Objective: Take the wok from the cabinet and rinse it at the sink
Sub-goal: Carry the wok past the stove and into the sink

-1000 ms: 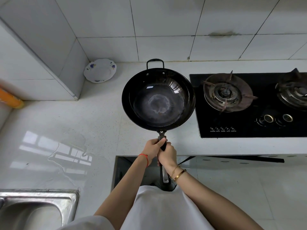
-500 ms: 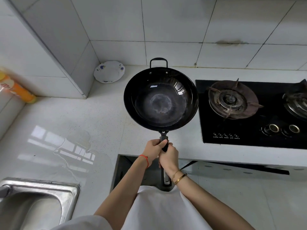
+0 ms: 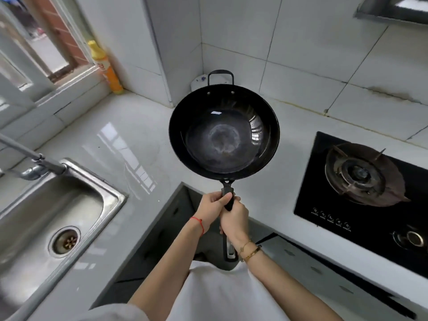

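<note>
Both hands, left hand (image 3: 214,206) ahead of right hand (image 3: 234,220), grip the wok handle (image 3: 228,198), likely sharing its weight; the wok (image 3: 223,135) hangs level over the worktop (image 3: 129,140), the sink (image 3: 46,218) at eight o'clock.

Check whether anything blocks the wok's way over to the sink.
Nothing visible does. The wok, held by left hand and right hand, is above bare counter; only the faucet overhangs the sink.
</note>
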Tool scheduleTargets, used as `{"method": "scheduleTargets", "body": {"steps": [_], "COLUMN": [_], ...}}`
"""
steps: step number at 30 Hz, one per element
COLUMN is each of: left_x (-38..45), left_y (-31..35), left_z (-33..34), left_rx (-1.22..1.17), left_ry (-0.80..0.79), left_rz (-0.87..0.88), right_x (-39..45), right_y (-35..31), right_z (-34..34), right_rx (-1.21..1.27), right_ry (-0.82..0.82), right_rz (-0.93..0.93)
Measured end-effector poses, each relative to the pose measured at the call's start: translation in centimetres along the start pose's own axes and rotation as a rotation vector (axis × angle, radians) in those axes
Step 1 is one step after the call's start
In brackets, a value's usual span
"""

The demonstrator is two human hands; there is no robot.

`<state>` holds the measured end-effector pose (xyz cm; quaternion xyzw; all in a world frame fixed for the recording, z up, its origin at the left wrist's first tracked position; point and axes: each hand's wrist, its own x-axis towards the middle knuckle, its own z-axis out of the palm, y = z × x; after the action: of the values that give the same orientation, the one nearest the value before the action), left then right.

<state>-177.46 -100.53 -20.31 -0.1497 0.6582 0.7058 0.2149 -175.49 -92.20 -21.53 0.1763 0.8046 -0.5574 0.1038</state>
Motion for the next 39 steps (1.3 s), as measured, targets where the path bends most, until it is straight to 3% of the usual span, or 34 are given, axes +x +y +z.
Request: {"method": "scheduleTargets", "body": {"steps": [19, 31, 39], "left_x": [-13.6, -19.1, -21.3], "left_y": [-8.8, -12.2, -13.5], "left_z": [-1.7, -7.1, -14.6], "left_rx": [-0.309, -0.496, -0.525], "left_ry": [0.593, 0.851, 0.918], "left_rz": [0.030, 0.040, 0.025], "right_x": [-9.3, -14.1, -16.6], "right_y": [4.3, 3.8, 2.4], "right_z": [3.4, 10.3, 17.9], "right_rx": [-0.276, -0.352, -0.380], "right_ry": [-0.584, -0.853, -0.935], "right_rz": [-0.162, -0.247, -0.263]}}
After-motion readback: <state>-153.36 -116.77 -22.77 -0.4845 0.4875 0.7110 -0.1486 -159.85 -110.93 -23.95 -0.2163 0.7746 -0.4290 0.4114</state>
